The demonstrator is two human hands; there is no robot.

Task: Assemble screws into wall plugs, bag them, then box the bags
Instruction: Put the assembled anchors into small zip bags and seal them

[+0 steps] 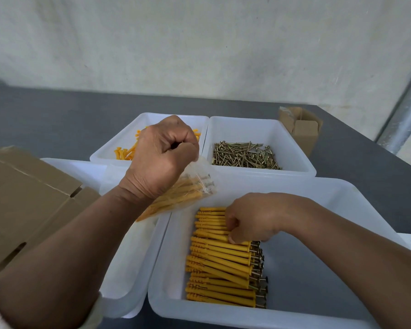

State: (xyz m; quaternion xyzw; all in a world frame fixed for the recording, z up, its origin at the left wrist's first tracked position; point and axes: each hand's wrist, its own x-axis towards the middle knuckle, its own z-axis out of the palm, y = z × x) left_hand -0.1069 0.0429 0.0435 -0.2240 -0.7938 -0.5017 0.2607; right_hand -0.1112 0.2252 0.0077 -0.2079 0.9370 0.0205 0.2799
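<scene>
grey table (57,115) | near-right tray (247,320): row of assembled plugs (221,264) | far-right tray (242,129): loose screws (244,155) | left hand (163,150): fingers curled, pinching top of clear bag (190,186) of plugs, centre-left | right hand (249,219): fingers curled, gripping plugs at row's far end

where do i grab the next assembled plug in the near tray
Likely at the collar end, from above and the right: the assembled plugs lie flat and packed side by side, and only their protruding screw heads leave finger room.
</scene>
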